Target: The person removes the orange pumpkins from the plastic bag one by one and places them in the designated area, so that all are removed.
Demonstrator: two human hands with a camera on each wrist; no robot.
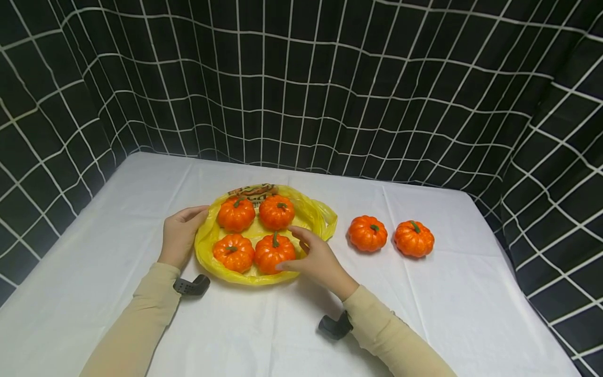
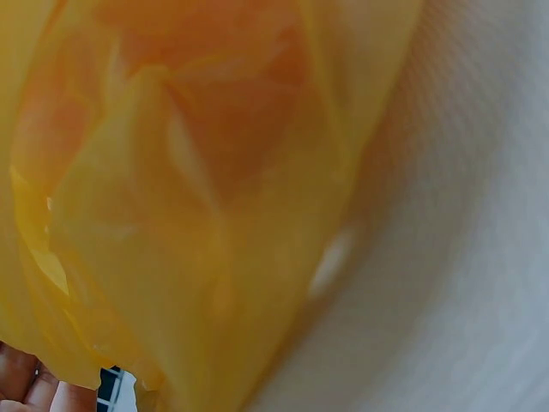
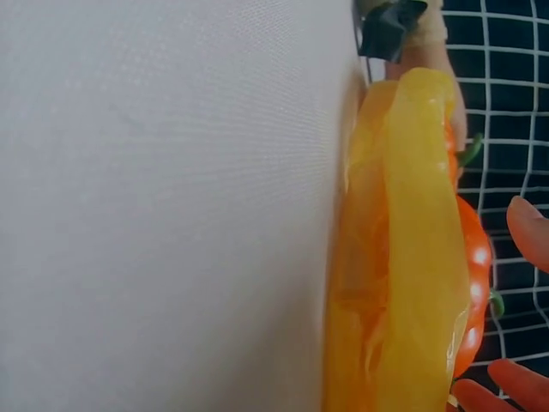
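A yellow plastic bag [image 1: 203, 250] lies on the table with its mouth spread wide. Several small orange pumpkins sit inside it, among them the front right pumpkin [image 1: 269, 256], with a green stem. At the bag's left rim my left hand [image 1: 181, 235] pinches the plastic; in the left wrist view its fingers [image 2: 34, 382] show at the lower left, partly behind the bag. My right hand [image 1: 315, 259] hovers over the bag's right side, thumb and fingers spread near the front right pumpkin. In the right wrist view, its thumb [image 3: 530, 232] stands apart from the pumpkin [image 3: 473, 275].
To the right of the bag, two more pumpkins, a nearer one [image 1: 367, 233] and a farther one [image 1: 414, 239], rest on the white tablecloth [image 1: 461, 293]. A black curtain with a white grid [image 1: 301, 84] surrounds the table at the back and sides.
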